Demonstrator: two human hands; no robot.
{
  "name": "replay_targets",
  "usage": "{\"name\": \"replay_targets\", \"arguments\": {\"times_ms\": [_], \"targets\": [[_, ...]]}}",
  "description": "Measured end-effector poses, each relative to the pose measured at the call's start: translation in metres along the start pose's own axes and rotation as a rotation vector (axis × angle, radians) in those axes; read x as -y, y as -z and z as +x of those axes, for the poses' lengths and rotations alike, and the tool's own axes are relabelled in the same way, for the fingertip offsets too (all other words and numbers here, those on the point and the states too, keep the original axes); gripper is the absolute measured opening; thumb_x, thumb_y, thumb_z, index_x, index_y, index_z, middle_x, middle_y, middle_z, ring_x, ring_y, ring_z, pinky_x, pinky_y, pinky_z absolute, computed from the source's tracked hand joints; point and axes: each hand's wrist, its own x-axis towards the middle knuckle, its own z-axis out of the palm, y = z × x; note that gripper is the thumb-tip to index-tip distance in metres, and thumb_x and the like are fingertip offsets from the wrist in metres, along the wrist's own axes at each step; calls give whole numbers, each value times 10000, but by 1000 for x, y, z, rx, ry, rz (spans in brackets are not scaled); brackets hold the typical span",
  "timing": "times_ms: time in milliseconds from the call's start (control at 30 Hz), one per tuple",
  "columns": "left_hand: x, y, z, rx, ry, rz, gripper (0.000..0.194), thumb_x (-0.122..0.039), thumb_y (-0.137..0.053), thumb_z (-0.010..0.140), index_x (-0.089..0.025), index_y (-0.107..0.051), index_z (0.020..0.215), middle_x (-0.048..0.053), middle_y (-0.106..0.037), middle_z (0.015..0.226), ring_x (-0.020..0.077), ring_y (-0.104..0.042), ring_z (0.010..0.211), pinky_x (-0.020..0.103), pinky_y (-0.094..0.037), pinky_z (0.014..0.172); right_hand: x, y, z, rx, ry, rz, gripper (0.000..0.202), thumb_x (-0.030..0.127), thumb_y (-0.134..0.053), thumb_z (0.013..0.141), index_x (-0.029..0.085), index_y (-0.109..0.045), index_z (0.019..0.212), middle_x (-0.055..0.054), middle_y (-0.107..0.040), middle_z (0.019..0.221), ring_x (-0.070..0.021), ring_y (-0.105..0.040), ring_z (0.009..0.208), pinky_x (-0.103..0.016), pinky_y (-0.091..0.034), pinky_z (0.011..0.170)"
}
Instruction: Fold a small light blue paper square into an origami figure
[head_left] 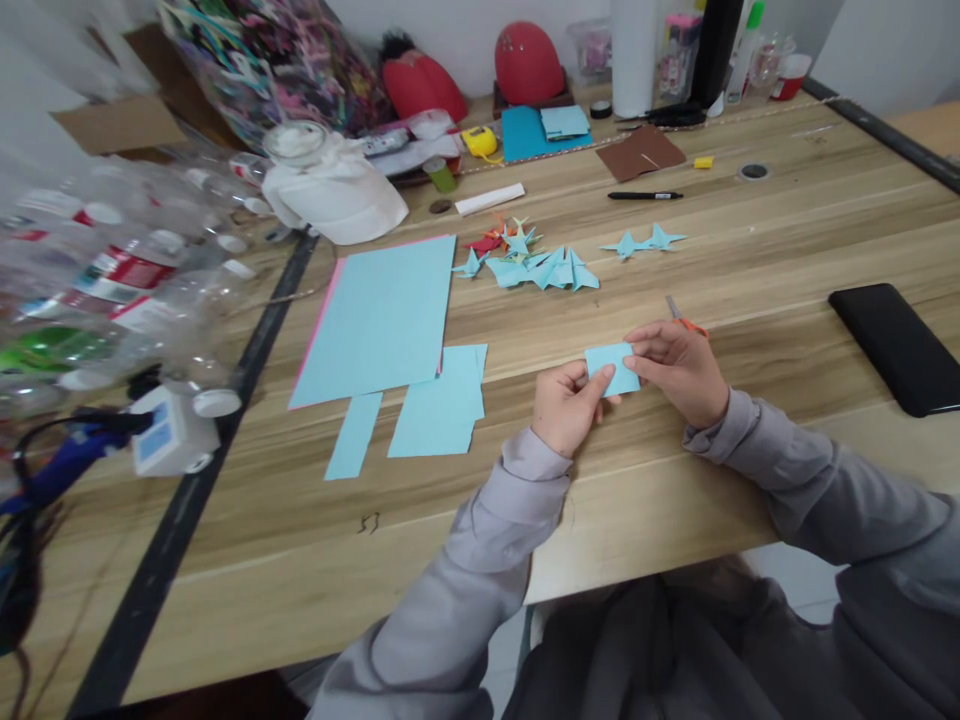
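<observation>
Between my two hands is a small light-blue piece of paper (610,362), held just above the table. My left hand (564,408) pinches its left and lower side, the thumb lying on top. At its right edge my right hand (682,370) grips it between thumb and fingers. Scissors (688,326) with orange handles lie behind my right hand, partly hidden by it. Farther back sit folded blue paper cranes (551,270), with red, orange and green ones among them, and two more cranes (643,241) stand to their right.
Left of my hands lie a stack of large blue sheets (382,315), cut blue pieces (439,410) and a narrow strip (355,436). A black phone (896,345) rests at right, a pen (645,195) farther back. Plastic bottles (127,270) and a white jug (330,190) crowd the left.
</observation>
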Motion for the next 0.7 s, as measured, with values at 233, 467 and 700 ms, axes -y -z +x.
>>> {"name": "replay_targets", "arguments": {"times_ms": [233, 467, 700], "targets": [[-2, -2, -4, 92, 17, 35, 450, -543, -719, 675, -134, -591, 540, 51, -653, 511, 52, -421, 292, 192, -284, 322, -3, 3, 1, 107, -48, -29, 349, 342, -837, 572, 176, -643, 810, 28, -646, 609, -103, -559, 514, -237, -442, 486], [-2, -3, -4, 119, 41, 9, 443, -539, -720, 677, -125, -594, 582, 54, -671, 537, 69, -472, 298, 187, -308, 320, -7, 5, 3, 104, -5, -60, 327, 420, -798, 628, 159, -653, 761, 2, -665, 631, -103, -572, 526, -235, -452, 490], [4, -5, -3, -23, -25, -102, 398, -509, -721, 689, -126, -623, 644, 30, -662, 547, 67, -485, 327, 189, -346, 338, -4, 3, 4, 93, -60, -37, 408, 410, -845, 564, 165, -627, 807, 42, -624, 533, -88, -547, 457, -222, -459, 460]]}}
